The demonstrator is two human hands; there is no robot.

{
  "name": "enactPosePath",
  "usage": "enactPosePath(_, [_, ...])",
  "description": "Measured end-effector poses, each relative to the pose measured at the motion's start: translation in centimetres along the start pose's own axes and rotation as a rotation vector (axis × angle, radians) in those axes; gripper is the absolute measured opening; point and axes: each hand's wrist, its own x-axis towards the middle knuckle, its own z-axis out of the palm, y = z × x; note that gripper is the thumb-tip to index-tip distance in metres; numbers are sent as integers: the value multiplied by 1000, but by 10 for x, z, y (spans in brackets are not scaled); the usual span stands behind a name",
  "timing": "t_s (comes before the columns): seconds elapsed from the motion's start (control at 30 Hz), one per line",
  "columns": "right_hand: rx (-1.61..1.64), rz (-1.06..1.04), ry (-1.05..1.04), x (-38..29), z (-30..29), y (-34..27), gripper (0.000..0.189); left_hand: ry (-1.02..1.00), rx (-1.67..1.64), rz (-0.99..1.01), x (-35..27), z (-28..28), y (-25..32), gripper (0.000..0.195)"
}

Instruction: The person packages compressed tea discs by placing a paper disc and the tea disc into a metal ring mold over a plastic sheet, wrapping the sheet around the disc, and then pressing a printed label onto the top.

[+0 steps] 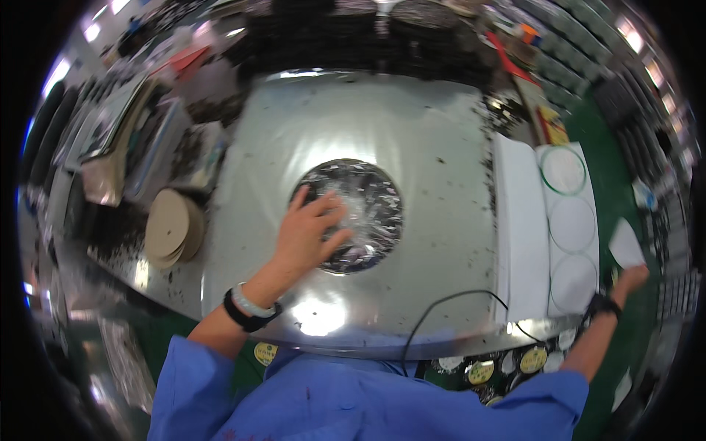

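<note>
My left hand rests with spread fingers on a dark round cake covered in shiny clear film. That disc lies flat near the middle of a metal tabletop. Far out to the right, beyond the table edge, my right hand grips a small white piece of paper. Between that hand and the tabletop lies a white sheet with round transparent labels, the topmost ringed in green. Beside it is a larger white paper sheet.
Round brown cardboard discs are stacked at the left. Behind them stands a clear plastic bin. A black cable crosses the front right edge. Below it sit several dark round packages with yellow labels. Dark stacks line the back.
</note>
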Motion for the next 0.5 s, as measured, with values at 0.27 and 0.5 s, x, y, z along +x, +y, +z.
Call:
enactPosePath(0.27, [713, -468, -1496, -403, -59, -386, 56, 53, 45, -71, -12, -10, 5, 34])
enactPosePath(0.5, [571, -1258, -1508, -501, -58, -465, 65, 147, -128, -345, -6, -8, 12, 33])
